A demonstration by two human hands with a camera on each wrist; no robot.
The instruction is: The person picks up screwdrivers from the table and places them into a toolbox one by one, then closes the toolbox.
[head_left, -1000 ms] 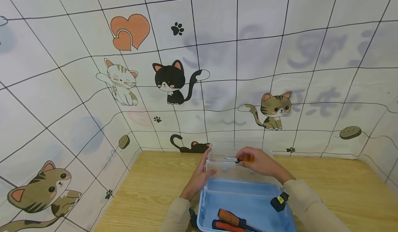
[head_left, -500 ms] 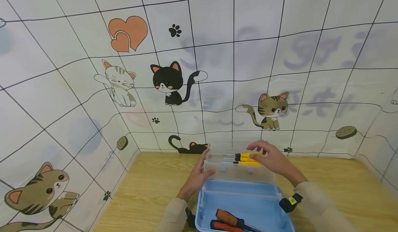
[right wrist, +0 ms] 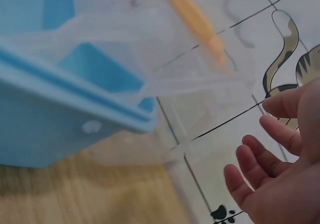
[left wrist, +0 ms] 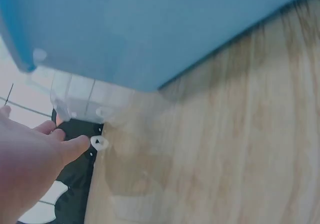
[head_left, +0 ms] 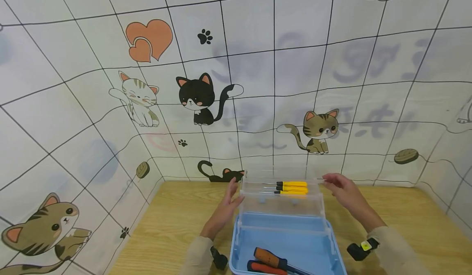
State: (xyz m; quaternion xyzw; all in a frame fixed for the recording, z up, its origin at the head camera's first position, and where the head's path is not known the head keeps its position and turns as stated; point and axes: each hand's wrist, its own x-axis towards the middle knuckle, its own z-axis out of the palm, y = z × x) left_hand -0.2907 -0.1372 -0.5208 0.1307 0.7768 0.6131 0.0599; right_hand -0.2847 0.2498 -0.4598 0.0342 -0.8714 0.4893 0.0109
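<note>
Three screwdrivers (head_left: 292, 189) with yellow handles lie side by side in the clear lid (head_left: 280, 206), which stands raised behind the light blue toolbox (head_left: 306, 246). Inside the box are a screwdriver (head_left: 267, 257) with an orange-brown and black handle and a red-and-black handled tool (head_left: 265, 267), partly cut off by the frame. My left hand (head_left: 223, 210) is beside the lid's left edge, fingers extended; whether it touches is unclear. To the right of the lid, my right hand (head_left: 348, 197) holds nothing, its fingers loosely bent in the right wrist view (right wrist: 280, 169).
The toolbox stands on a wood-grain table (head_left: 177, 221). A white cloth backdrop (head_left: 258, 82) with cat drawings and black grid lines rises close behind the lid. Dark wrist cameras (head_left: 359, 251) sit on both sleeves.
My right hand has let go of the yellow-handled screwdrivers, leaving them in the clear lid, and has moved off to the right. My left hand has shifted slightly left and down along the lid's edge.
</note>
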